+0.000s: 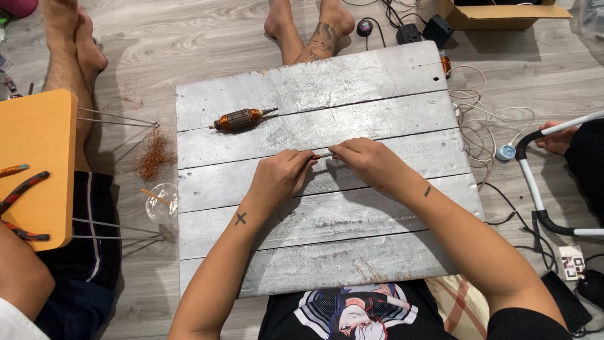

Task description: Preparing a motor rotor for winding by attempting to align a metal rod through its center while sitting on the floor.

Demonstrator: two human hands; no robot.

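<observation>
Seen from above, a person sat on the floor with a weathered board (327, 208) of four silver-grey painted planks, scuffed and flaking, laid across the lap. The left hand (280, 177) and the right hand (368, 160) met near the board's middle, the fingertips of both pressed together in a pinch on the two ends of a thin, short metal rod (323, 155), which lay level just above the wood between them. Farther up the board lay a motor armature (240, 119), a stubby cylinder wound in glossy orange-copper wire with a slim steel shaft sticking out of one end. The floor (157, 56) was pale grey wood-grain laminate. To the left of the board a loose, fuzzy tangle of copper wire (153, 156) lay on the floor, and beside it stood a clear plastic cup (161, 201) holding a few copper strands. A small orange table (34, 164) on thin wire legs carried red-handled pliers (22, 208). White cable (487, 123) looped on the floor to the right, and an open cardboard box (503, 16) sat at the top edge; its contents could not be made out. Bare feet of other people (311, 28) rested beyond the board.
</observation>
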